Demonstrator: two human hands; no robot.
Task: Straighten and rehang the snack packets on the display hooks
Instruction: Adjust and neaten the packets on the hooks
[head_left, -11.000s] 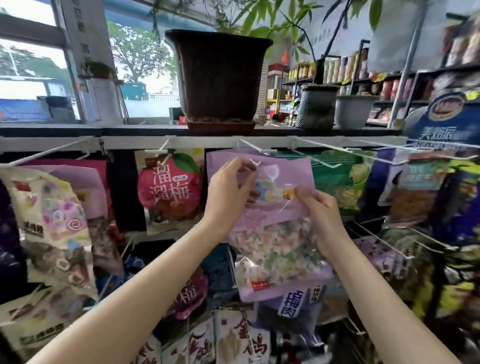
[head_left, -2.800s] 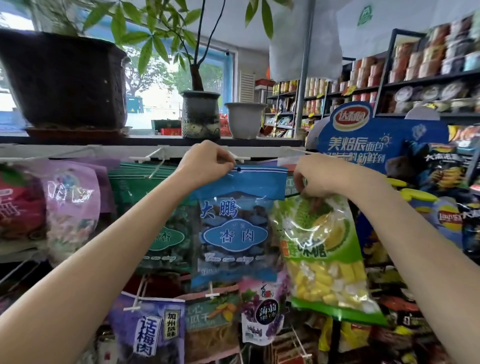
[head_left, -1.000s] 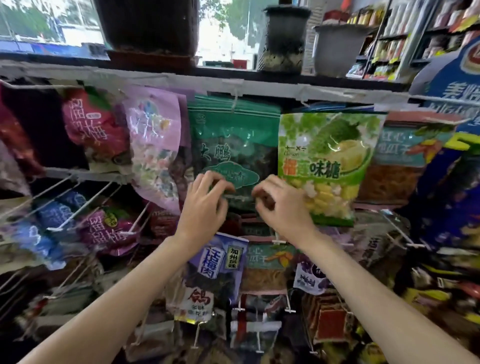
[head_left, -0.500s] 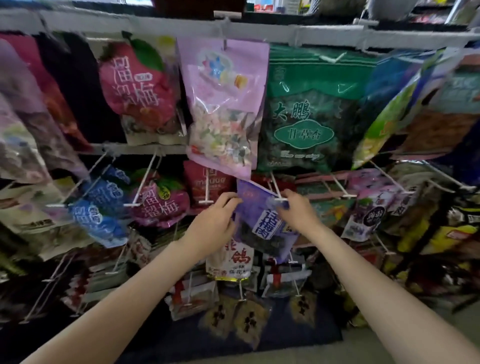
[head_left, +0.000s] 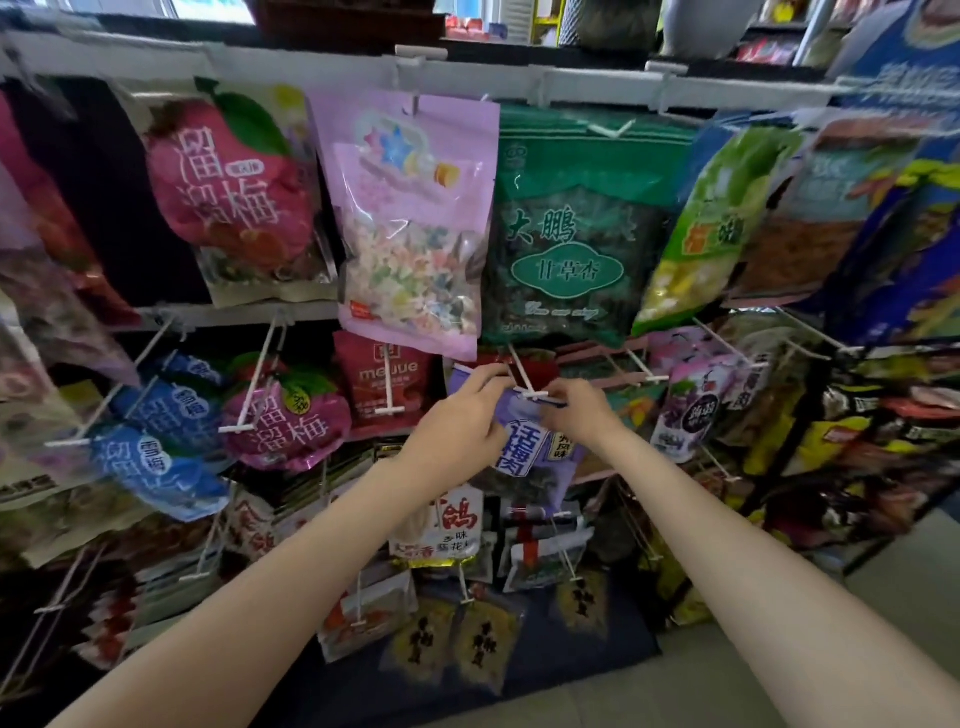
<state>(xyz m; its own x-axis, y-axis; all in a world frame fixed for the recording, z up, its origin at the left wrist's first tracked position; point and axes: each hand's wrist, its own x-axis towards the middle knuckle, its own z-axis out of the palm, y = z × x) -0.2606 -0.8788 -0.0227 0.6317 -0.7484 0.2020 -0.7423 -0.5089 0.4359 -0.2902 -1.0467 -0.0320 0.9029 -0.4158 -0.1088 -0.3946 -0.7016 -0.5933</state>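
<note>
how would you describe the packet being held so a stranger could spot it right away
Find the big green packet in the top row; just below its lower left corner, both hands grip a purple packet at a white hook. Unlike its neighbours, it bears a white label.

We look down at a snack rack where our left hand (head_left: 460, 421) and right hand (head_left: 579, 410) both pinch the top edge of a purple plum packet (head_left: 524, 452), holding it at the white tip of a display hook (head_left: 525, 382). Just above hang a pink candy bag (head_left: 410, 223) and a dark green apricot bag (head_left: 571, 234), side by side from the white top rail (head_left: 311, 73). To the left are a red plum bag (head_left: 234, 192), a smaller magenta plum packet (head_left: 285, 421) and blue plum packets (head_left: 156, 457). Right of the green bag a durian candy bag (head_left: 701, 228) hangs tilted.
</note>
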